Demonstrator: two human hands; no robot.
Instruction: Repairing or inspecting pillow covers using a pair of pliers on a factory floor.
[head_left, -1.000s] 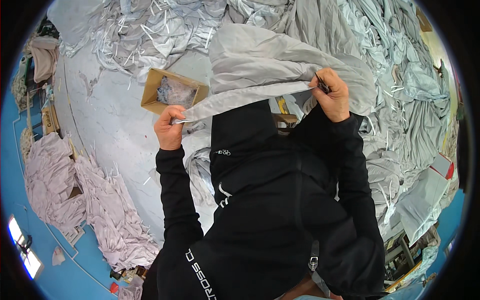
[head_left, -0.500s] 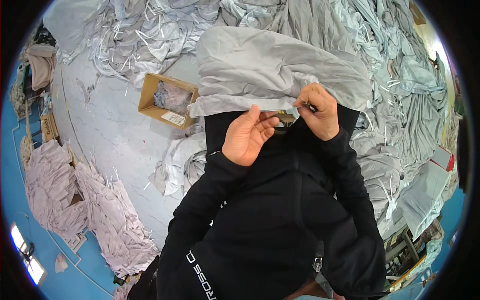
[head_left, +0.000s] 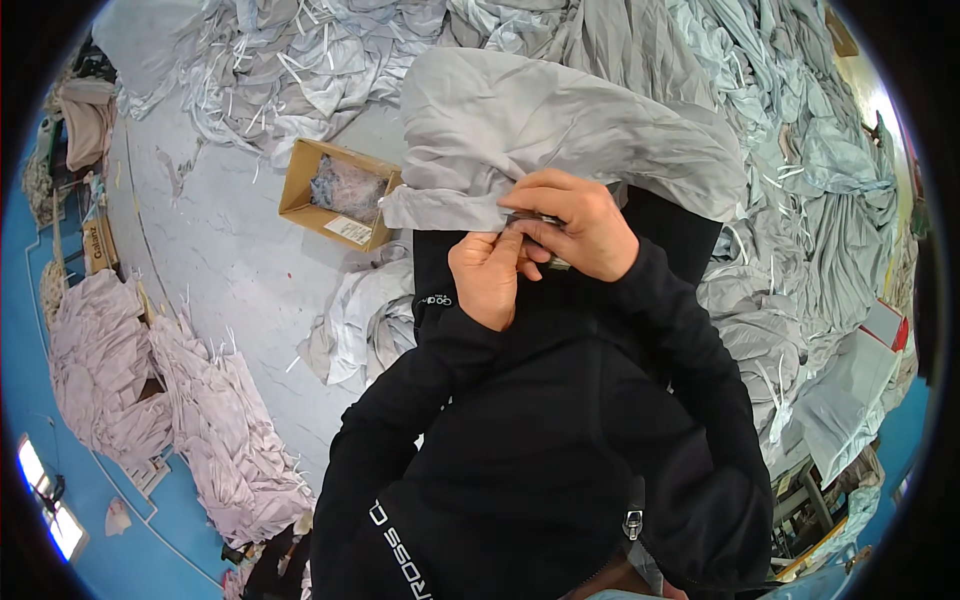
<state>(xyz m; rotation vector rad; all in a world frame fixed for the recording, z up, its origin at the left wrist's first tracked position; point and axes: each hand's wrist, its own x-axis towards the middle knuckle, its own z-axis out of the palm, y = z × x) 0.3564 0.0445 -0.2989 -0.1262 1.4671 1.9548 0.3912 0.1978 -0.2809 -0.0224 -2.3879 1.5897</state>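
Note:
Grey cloth (head_left: 560,110) lies bunched across my lap, its folded lower edge running toward my hands. My left hand (head_left: 485,275) is closed at that edge, thumb and forefinger pinched together on the cloth. Right above it, my right hand (head_left: 580,225) is closed round a small dark, metallic-looking tool (head_left: 533,216), mostly hidden by the fingers. The tool's tip meets the cloth edge beside my left thumb. My two hands almost touch, and their fingers cover the exact spot between them.
An open cardboard box (head_left: 300,190) with thread-like scraps stands left of my lap on the pale floor (head_left: 230,250). Heaps of grey cloth (head_left: 290,60) lie ahead and along the right (head_left: 840,200). Pinkish-grey bundles (head_left: 230,430) lie at the lower left.
My right hand has moved left along the cloth edge to meet my left hand. The left fingers have closed into a pinch. The cloth's near edge has shifted and bunched slightly.

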